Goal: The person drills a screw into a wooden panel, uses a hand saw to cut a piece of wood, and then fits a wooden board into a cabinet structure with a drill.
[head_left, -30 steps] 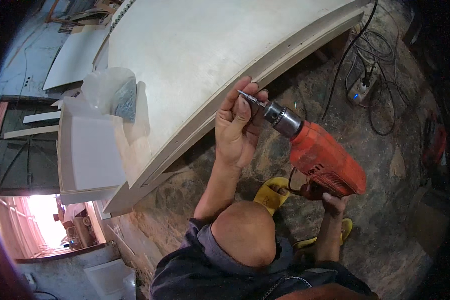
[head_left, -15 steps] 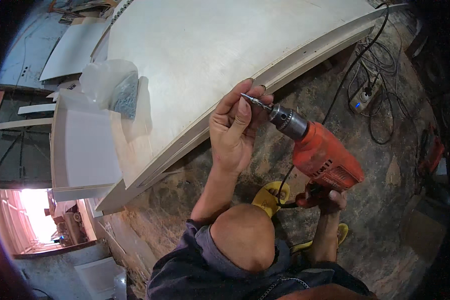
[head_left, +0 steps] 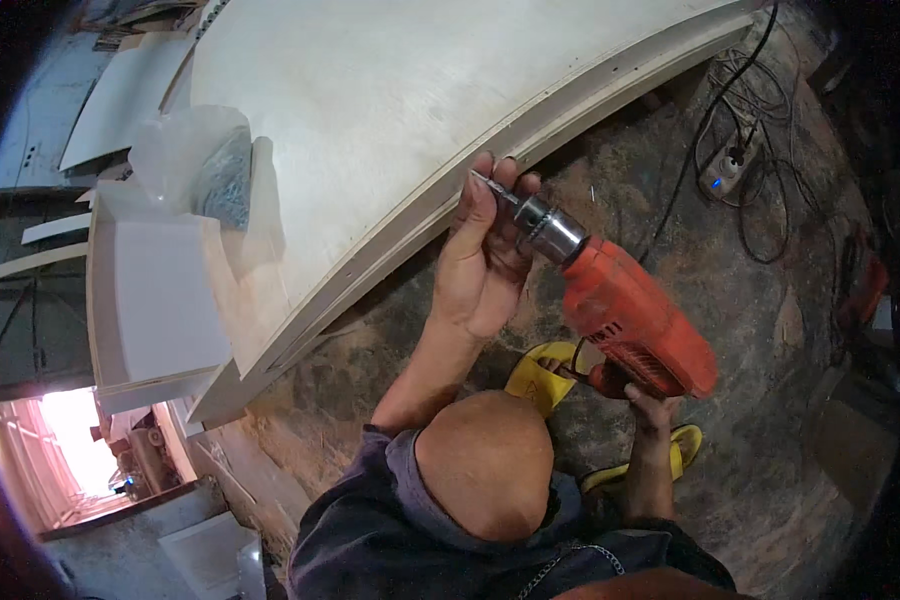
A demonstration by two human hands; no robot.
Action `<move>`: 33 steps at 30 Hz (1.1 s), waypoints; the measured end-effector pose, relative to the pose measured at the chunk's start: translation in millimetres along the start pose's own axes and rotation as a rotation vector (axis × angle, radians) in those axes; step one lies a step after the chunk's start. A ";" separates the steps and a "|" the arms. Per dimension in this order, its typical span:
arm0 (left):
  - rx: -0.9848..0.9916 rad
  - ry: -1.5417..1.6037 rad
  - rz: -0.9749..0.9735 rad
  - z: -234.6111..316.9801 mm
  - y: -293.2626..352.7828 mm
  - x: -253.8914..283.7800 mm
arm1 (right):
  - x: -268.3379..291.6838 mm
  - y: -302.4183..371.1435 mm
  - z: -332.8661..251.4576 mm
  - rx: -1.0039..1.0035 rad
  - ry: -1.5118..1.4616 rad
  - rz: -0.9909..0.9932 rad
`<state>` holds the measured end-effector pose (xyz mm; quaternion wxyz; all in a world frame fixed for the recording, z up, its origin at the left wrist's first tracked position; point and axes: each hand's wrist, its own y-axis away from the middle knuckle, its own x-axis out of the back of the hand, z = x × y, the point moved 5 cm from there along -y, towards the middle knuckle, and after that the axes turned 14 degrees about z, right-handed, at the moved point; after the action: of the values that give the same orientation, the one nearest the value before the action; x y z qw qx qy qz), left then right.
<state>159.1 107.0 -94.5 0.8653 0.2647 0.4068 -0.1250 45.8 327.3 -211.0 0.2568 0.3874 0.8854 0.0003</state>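
My right hand point(head_left: 652, 405) grips the handle of a red corded power drill point(head_left: 638, 315), which tilts up and to the left. Its metal chuck point(head_left: 552, 230) carries a thin drill bit point(head_left: 498, 190). At the bit, my left hand point(head_left: 482, 265) has its thumb and curled fingers closed around the shaft, palm up, with the tip poking out past the thumb. Both hands hang in front of the near edge of a large pale wooden panel point(head_left: 390, 130). Part of the right hand's grip is hidden behind the drill body.
A clear plastic bag of small grey pieces point(head_left: 225, 180) lies on the panel's left, beside an open white box-like frame point(head_left: 165, 300). On the floor at right are a power strip point(head_left: 725, 170) and looped black cables point(head_left: 770, 215). My feet wear yellow sandals point(head_left: 530, 380).
The drill has shifted slightly left and rolled, its body now pointing a little lower at the back. My left hand's fingers have drawn closer round the bit.
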 end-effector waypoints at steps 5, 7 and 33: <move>-0.043 -0.061 0.107 -1.0 -1.3 9.0 | -10.9 5.0 -4.8 -0.017 -0.018 -0.058; -0.041 -0.061 0.102 1.0 -1.6 8.2 | -5.4 9.0 -0.8 0.052 0.051 -0.109; -0.004 -0.070 0.073 -5.9 -6.9 17.0 | -8.8 17.7 0.0 0.086 0.163 -0.065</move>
<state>163.2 104.5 -113.2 0.8835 0.2733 0.3667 -0.1017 62.9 333.7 -203.5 0.1670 0.3676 0.9148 -0.0144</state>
